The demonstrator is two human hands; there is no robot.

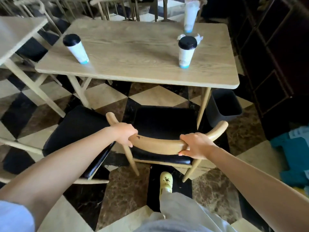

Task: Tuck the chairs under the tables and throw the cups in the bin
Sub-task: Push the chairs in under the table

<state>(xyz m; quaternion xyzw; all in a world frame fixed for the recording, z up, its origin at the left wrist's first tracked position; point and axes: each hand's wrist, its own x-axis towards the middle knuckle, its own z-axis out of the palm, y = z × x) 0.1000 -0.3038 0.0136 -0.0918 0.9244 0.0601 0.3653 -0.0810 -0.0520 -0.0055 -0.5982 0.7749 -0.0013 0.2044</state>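
Left hand (pixel 124 133) and right hand (pixel 196 145), both clamped on the chair (pixel 164 124) backrest for pushing toward the table (pixel 133 52) at twelve o'clock; lidded cups (pixel 76 48) on top; bin (pixel 224 106) at two o'clock.

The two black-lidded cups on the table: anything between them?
No. In the head view, only bare tabletop lies between the left cup and the right cup; the crumpled napkin sits behind the right one.
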